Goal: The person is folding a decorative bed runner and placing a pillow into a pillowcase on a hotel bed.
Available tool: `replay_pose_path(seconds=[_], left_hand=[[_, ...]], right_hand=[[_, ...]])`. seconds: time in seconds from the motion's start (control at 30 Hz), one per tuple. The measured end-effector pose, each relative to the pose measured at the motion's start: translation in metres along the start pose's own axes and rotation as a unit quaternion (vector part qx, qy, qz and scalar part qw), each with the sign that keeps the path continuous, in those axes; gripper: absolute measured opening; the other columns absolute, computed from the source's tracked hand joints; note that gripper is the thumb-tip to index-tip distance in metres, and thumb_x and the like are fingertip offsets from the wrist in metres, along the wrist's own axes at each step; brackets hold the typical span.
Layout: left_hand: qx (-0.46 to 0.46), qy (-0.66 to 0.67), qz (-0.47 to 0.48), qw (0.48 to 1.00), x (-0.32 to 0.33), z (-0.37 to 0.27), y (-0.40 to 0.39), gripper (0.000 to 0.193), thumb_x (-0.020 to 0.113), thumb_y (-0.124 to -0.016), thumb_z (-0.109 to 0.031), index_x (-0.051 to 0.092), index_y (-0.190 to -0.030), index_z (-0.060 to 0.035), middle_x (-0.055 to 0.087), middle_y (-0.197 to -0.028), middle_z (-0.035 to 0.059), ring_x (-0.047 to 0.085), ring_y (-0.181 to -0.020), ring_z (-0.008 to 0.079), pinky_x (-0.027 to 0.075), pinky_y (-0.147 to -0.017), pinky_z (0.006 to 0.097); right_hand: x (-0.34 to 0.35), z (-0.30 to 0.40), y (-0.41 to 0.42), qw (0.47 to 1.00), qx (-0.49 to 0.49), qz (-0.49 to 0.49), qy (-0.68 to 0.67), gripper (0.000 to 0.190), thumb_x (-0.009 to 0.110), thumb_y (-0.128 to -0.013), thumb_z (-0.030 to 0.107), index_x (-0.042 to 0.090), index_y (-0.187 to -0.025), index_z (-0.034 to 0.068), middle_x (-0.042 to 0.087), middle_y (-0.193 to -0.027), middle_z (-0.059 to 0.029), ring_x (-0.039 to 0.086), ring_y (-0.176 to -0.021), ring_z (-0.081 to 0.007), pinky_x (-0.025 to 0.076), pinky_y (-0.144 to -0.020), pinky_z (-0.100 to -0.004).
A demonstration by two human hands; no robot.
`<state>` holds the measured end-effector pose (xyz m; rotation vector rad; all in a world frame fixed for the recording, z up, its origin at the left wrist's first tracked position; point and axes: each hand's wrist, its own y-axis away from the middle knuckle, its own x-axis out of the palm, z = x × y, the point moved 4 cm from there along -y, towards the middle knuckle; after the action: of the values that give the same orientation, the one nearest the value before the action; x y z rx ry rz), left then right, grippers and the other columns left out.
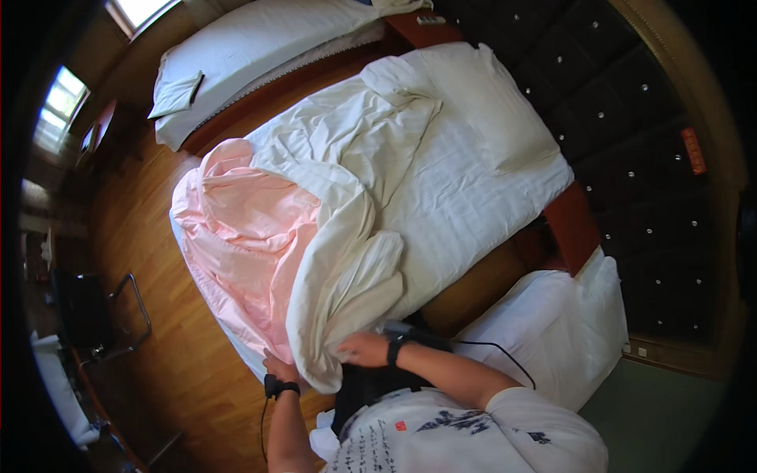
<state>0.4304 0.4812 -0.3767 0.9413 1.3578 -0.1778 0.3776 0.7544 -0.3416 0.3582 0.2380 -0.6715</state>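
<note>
Before me is a bed with a white sheet (437, 236). A white quilt (346, 236) lies bunched and folded across it, and a pink cloth (254, 219), perhaps the quilt's other face, spreads wrinkled over the foot end. At the near foot corner, my left hand (282, 368) grips the edge of the pink cloth. My right hand (365, 349), slightly blurred, has its fingers curled at the near edge of the white quilt. Both wrists wear black straps with cables.
A pillow (497, 112) lies at the head end. Beyond stands another bed (266, 47) with folded white cloth (177, 94) on it. A third white-covered bed (532, 325) is close on my right. Left are the wooden floor (159, 284) and a metal-framed chair (139, 307).
</note>
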Motion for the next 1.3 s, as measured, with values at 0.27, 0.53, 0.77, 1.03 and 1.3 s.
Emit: replay_pose_path(seconds=[0.27,0.53,0.77,1.03,1.3], left_hand=[[0.115,-0.165,0.102,0.974,0.105,-0.148,-0.061,0.062,0.072,-0.079,-0.038,0.051,-0.128,-0.0063,0.048,-0.130,0.0248,0.049,-0.118,0.0426,0.044,-0.094,0.0507],[0.342,-0.003,-0.062,0.938,0.147,-0.177,-0.172,0.040,0.059,-0.083,-0.010,0.054,-0.122,-0.0008,0.057,-0.123,0.0234,0.055,-0.113,0.0375,0.045,-0.094,0.0450],[0.237,0.106,0.090,0.961,0.188,-0.157,-0.219,0.034,0.053,-0.087,-0.008,0.056,-0.121,-0.0041,0.061,-0.116,0.0228,0.059,-0.104,0.0409,0.048,-0.088,0.0435],[0.081,0.314,0.248,0.913,0.249,-0.145,-0.245,0.031,0.058,-0.085,-0.028,0.067,-0.097,-0.0006,0.068,-0.075,0.0184,0.067,-0.078,0.0376,0.053,-0.070,0.0437],[0.307,0.057,0.411,0.856,0.245,-0.140,-0.200,0.058,0.064,-0.088,-0.028,0.047,-0.137,-0.0024,0.050,-0.140,0.0128,0.047,-0.128,0.0227,0.036,-0.106,0.0346]], right_hand=[[-0.176,-0.367,0.026,0.853,0.427,-0.281,-0.102,0.085,0.074,-0.076,0.048,0.040,-0.136,-0.002,0.049,-0.136,-0.0243,0.046,-0.128,-0.0347,0.039,-0.105,-0.0411],[-0.160,-0.356,-0.056,0.679,0.253,-0.474,-0.500,0.034,0.071,-0.080,0.019,0.063,-0.105,-0.003,0.066,-0.099,-0.0114,0.063,-0.087,-0.0234,0.049,-0.080,-0.0357],[-0.113,-0.120,0.040,0.978,0.124,0.000,-0.166,0.025,0.068,-0.081,0.013,0.066,-0.105,0.006,0.067,-0.099,-0.0177,0.067,-0.093,-0.0291,0.050,-0.079,-0.0370],[-0.120,-0.333,-0.064,0.872,0.326,-0.334,-0.150,0.035,0.060,-0.091,0.031,0.061,-0.105,-0.001,0.068,-0.096,-0.0160,0.064,-0.091,-0.0274,0.050,-0.082,-0.0352],[-0.096,-0.360,-0.157,0.717,0.364,-0.248,-0.540,0.042,0.065,-0.085,0.011,0.055,-0.122,-0.006,0.065,-0.113,-0.0173,0.066,-0.094,-0.0273,0.054,-0.081,-0.0373]])
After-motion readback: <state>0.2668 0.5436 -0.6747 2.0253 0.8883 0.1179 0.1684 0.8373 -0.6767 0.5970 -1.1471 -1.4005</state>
